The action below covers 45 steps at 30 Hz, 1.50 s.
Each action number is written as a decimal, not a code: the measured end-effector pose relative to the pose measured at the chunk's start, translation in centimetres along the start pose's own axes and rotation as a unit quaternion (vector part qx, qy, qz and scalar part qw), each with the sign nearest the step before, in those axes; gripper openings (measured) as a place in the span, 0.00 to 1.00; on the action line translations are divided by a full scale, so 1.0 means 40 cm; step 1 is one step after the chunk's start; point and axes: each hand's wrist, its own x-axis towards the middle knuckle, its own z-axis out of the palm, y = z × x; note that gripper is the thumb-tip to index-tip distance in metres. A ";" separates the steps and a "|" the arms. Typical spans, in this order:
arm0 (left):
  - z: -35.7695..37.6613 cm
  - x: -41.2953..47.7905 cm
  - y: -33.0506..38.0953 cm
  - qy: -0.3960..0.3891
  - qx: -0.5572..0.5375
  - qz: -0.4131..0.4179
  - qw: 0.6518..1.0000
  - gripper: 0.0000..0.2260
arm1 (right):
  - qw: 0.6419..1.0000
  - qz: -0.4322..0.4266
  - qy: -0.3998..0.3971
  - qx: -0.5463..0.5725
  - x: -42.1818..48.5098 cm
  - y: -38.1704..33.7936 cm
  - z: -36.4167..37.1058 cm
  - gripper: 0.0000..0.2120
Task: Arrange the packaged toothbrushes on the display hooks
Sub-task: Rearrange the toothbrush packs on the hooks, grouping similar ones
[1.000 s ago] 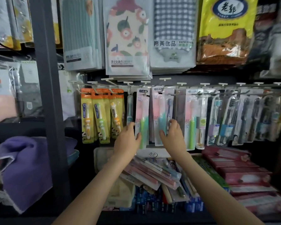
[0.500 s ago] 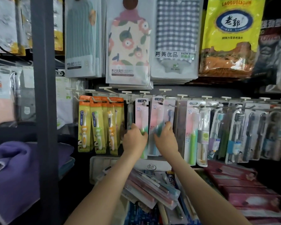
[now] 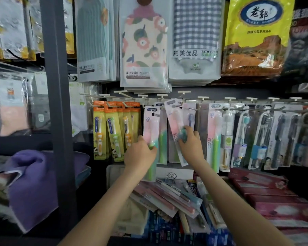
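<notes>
Left hand [image 3: 140, 154] is gripping a hung pack [image 3: 150, 128]; right hand [image 3: 190, 144] is pinching a tilted pack [image 3: 174, 121] near its hook [image 3: 162, 102]. Loose packs [image 3: 167, 197] are waiting below.

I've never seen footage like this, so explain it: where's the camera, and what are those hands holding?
No machine here: a person's two bare hands, filmed by a wide-angle camera worn on the head, looking forward and down. Ahead, display hooks carry packaged toothbrushes. The left hand grips a pink-and-green toothbrush pack; the right hand holds a pink pack tilted, its top near the hooks. More packs lie piled below.
</notes>
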 end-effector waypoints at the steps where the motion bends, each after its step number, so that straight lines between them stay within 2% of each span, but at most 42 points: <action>1: -0.006 -0.008 -0.007 -0.004 0.009 0.002 1.000 0.17 | 0.999 -0.016 -0.003 -0.027 -0.001 -0.001 -0.004 0.21; 4: -0.017 -0.024 -0.024 -0.014 -0.003 -0.002 1.000 0.15 | 0.994 -0.042 -0.038 -0.092 -0.004 -0.012 -0.019 0.21; 9: -0.015 -0.045 -0.039 -0.054 -0.107 -0.026 0.992 0.14 | 0.994 -0.019 -0.087 -0.065 -0.036 -0.028 -0.043 0.19; 12: -0.009 -0.063 -0.047 -0.108 -0.133 -0.039 0.985 0.14 | 0.988 0.000 -0.146 -0.055 -0.076 -0.025 -0.051 0.17; 17: 0.030 -0.087 -0.061 -0.204 -0.145 -0.075 0.965 0.14 | 0.960 0.036 -0.242 -0.139 -0.143 0.041 -0.052 0.13; 22: 0.102 -0.106 -0.069 -0.235 -0.159 -0.071 0.956 0.08 | 0.936 0.075 -0.281 -0.197 -0.172 0.130 -0.039 0.14; 29: 0.174 -0.143 -0.017 -0.255 -0.183 -0.076 0.946 0.05 | 0.919 0.105 -0.297 -0.236 -0.198 0.228 -0.048 0.11; 36: 0.222 -0.200 0.073 -0.312 -0.099 0.003 0.945 0.12 | 0.925 0.178 -0.240 -0.234 -0.228 0.346 -0.136 0.10; 37: 0.229 -0.206 0.089 -0.318 -0.096 0.015 0.943 0.12 | 0.924 0.192 -0.231 -0.236 -0.231 0.361 -0.150 0.12; 39: 0.247 -0.212 0.126 -0.323 -0.087 0.051 0.941 0.09 | 0.922 0.208 -0.215 -0.244 -0.233 0.391 -0.174 0.10; 43: 0.300 -0.214 0.198 -0.322 -0.062 0.079 0.941 0.14 | 0.920 0.202 -0.208 -0.264 -0.240 0.435 -0.192 0.13; 45: 0.335 -0.217 0.238 -0.313 -0.042 0.080 0.946 0.13 | 0.918 0.184 -0.202 -0.288 -0.245 0.455 -0.196 0.13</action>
